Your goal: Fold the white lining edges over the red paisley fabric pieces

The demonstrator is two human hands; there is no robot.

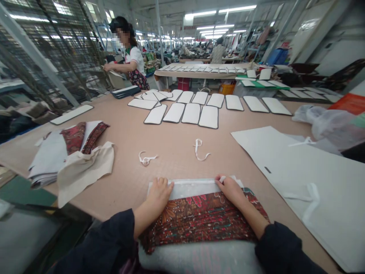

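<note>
Pinching strip (195, 182) in right hand (231, 190) at near edge of worktop (173, 146), laying left hand (159, 193) over other end, cannot tell if gripping; could skew cloth (196, 220) if tugged unevenly.

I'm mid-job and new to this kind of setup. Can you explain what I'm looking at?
There's no machine here: a person works with two bare hands, filmed by a camera on their head looking forward and down. That's the only view.

The left hand rests at the left of a white strip, though whether it grips is unclear. The right hand pinches the strip further right. Below it lies red-brown patterned fabric.

On the table beyond are two loose, curled white ties, then pale panels with dark edges. A pile of pale and patterned cloth sits at left, a large white sheet at right. Further back at left stands another person.
</note>
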